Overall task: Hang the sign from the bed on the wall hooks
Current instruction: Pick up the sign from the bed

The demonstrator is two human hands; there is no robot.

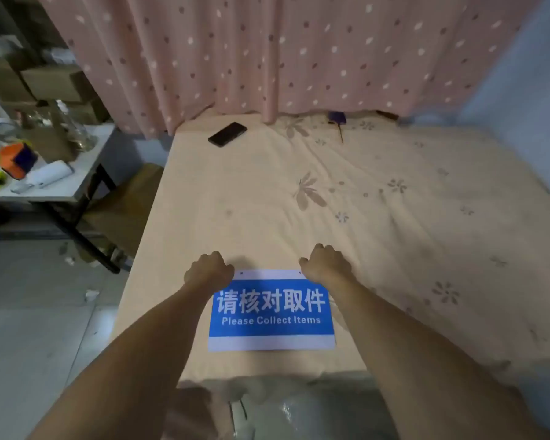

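Observation:
A blue and white sign (272, 315) reading "Please Collect Items" lies flat on the bed (378, 217) near its front edge. It has two small holes along its white top strip. My left hand (208, 269) rests on the sign's top left corner with fingers curled down. On the top right corner sits my right hand (324, 263), fingers also curled. Whether the fingers have closed on the sign's edge is hidden under the hands. No wall hooks are in view.
A black phone (227, 134) lies at the bed's far left, and a small purple object (337, 119) lies by the pink dotted curtain (283, 58). A cluttered side table (45, 166) stands at left. The tiled floor (29, 328) runs beside the bed.

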